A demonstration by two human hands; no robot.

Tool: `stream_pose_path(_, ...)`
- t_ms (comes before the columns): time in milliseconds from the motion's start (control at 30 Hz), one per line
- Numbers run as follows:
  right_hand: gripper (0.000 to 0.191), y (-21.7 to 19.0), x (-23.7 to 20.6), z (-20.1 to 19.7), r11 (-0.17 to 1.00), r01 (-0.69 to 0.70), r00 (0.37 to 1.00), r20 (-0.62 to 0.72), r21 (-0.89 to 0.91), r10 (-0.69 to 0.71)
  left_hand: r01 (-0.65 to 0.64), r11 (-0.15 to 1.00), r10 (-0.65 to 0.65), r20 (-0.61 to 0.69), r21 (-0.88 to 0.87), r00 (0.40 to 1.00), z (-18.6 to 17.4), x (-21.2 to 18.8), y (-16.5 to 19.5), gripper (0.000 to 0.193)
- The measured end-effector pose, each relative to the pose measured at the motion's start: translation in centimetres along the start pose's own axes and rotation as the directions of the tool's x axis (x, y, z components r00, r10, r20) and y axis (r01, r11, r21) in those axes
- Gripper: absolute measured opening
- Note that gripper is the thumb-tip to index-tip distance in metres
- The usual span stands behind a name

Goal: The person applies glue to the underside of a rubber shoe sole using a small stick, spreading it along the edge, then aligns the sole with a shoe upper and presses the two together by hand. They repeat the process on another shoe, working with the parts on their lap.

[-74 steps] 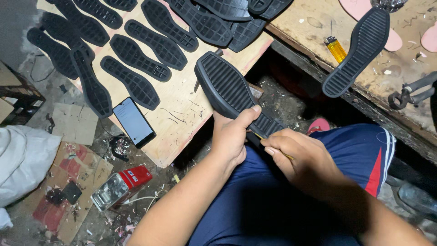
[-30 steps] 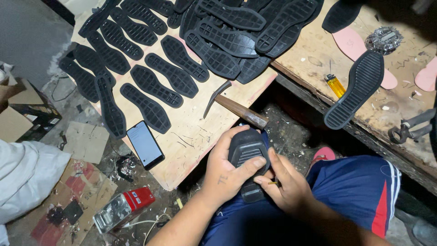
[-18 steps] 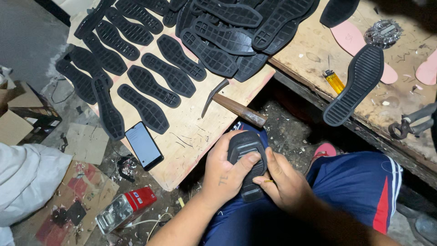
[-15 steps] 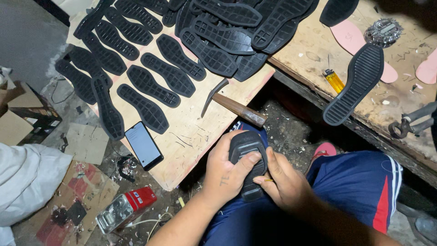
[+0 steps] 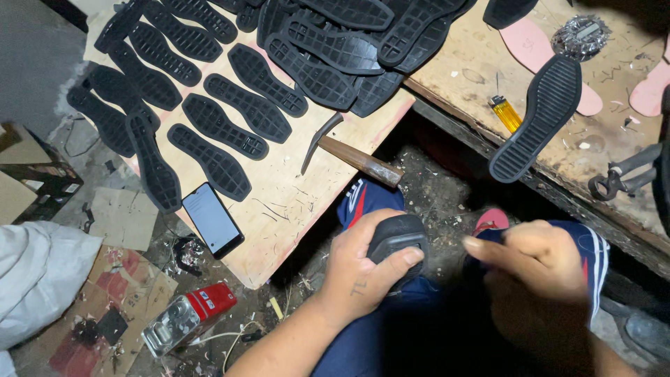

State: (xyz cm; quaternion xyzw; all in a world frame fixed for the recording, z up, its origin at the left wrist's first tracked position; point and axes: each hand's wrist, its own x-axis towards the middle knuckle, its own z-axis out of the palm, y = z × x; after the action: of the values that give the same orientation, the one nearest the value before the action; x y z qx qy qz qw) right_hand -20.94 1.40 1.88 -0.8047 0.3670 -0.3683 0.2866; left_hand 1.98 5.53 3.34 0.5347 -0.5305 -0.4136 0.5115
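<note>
- Half a second before, both hands were pressed on the black rubber sole (image 5: 399, 241); here the right hand (image 5: 541, 262) had come off it to the right and showed blurred, while the left hand (image 5: 359, 269) had kept its hold.
- The sole stood over the person's lap in blue shorts, below the edge of the wooden surface (image 5: 279, 209).
- Left fingers (image 5: 391, 264) were clamped on the sole, thumb across its lower front, the others wrapped behind.
- Right fingers were curled together near the palm, forefinger pointing towards the sole without touching it; whether they pinched anything could not be told.
- The sole looked matte and rounded at its end.
- On the surface lay rows of flat, ridged black soles (image 5: 237, 105), a wooden-handled hammer (image 5: 349, 157) and a dark, glossy phone (image 5: 213, 220).
</note>
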Motion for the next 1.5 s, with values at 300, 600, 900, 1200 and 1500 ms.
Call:
stream_pose_path(300, 0.031, -2.2, 0.3, -1.4, 0.992, 0.073, 0.983, 0.161, 0.100, -0.089, -0.078, 0.996, 0.077, 0.020, 0.031, 0.997, 0.3, -0.3, 0.0, 0.041)
stream_pose_path(600, 0.026, -2.6, 1.3, -1.1, 0.980, 0.172, 0.971, 0.149, 0.103, -0.186, -0.104, 0.992, 0.101, 0.040, 0.071, 0.994, 0.3, -0.4, 0.0, 0.042)
stream_pose_path(900, 0.017, -2.8, 0.8, -2.0, 0.999, 0.015, 0.985, 0.172, -0.036, -0.009, -0.082, 0.994, 0.080, 0.030, 0.078, 0.996, 0.5, -0.4, 0.3, 0.041)
stream_pose_path(1200, 0.036, -2.1, 0.6, -1.6, 0.978, 0.180, 0.962, 0.189, 0.101, -0.197, -0.125, 0.990, 0.121, 0.063, 0.062, 0.991, 0.4, -0.5, -0.2, 0.043)
stream_pose_path(1500, 0.033, -3.4, 1.0, -2.6, 0.984, 0.161, 0.965, 0.222, -0.077, -0.140, -0.026, 0.999, 0.025, 0.025, 0.038, 0.999, 0.7, -0.4, -0.1, 0.042)
